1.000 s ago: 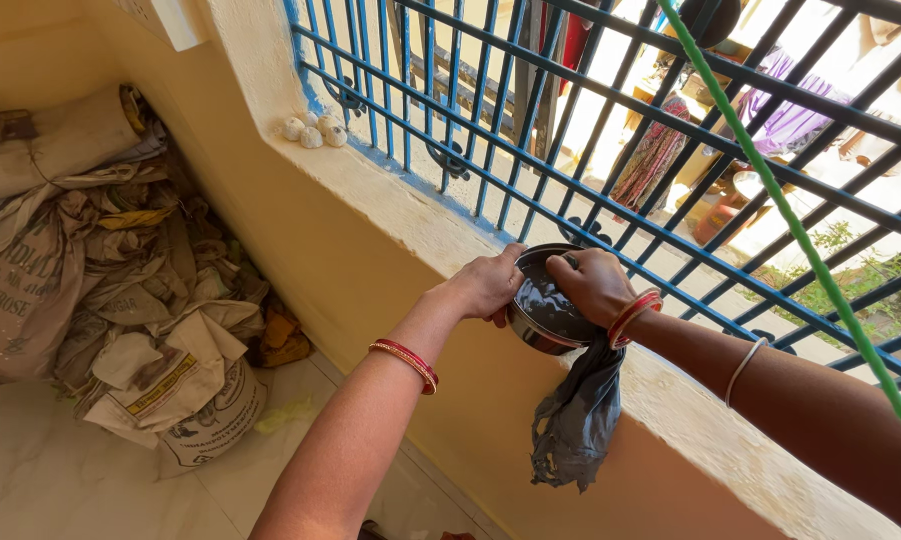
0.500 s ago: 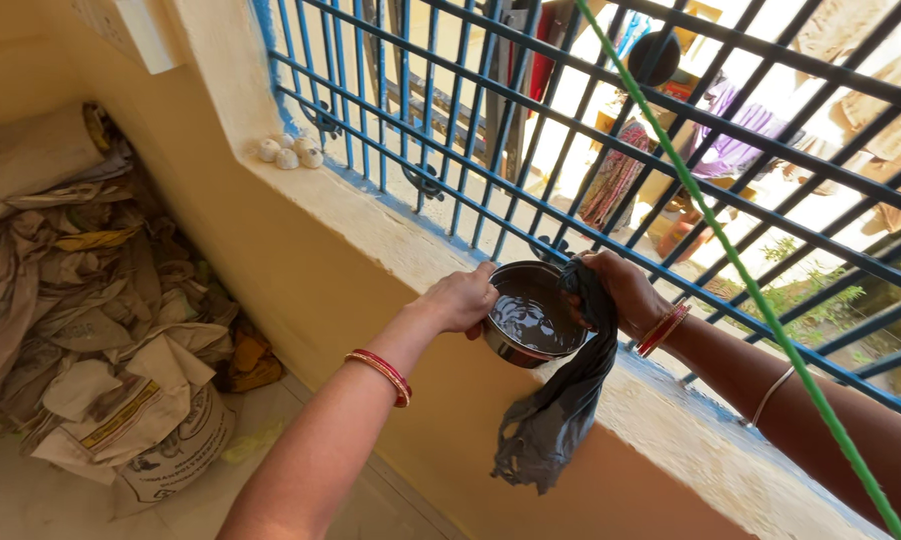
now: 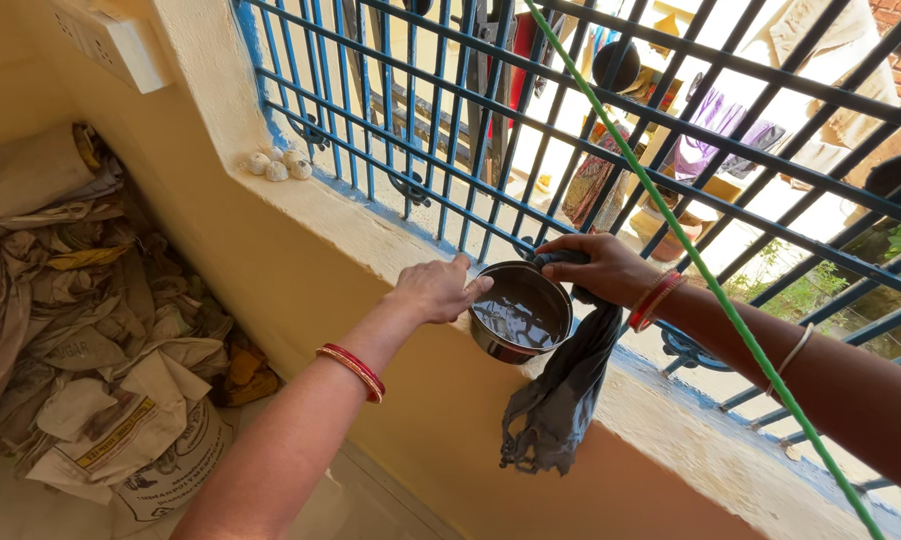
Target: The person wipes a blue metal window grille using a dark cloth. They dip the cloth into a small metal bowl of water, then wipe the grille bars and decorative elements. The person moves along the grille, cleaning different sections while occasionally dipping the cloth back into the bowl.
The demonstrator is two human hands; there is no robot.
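Observation:
A round steel bowl holding dark water is tipped toward me at the edge of the yellow window ledge. My left hand grips its near left rim. My right hand holds the far rim together with a dark grey cloth, which hangs down over the ledge and the wall below. Red bangles sit on both wrists.
A blue iron window grille runs along the ledge, with a green cord slanting across it. Three small white round lumps lie on the ledge at the left. A heap of old sacks fills the floor corner at the left.
Both hands and the bowl stay at the ledge. The bowl's open top now faces me more, showing the water, and the view has swung a little leftward and closer.

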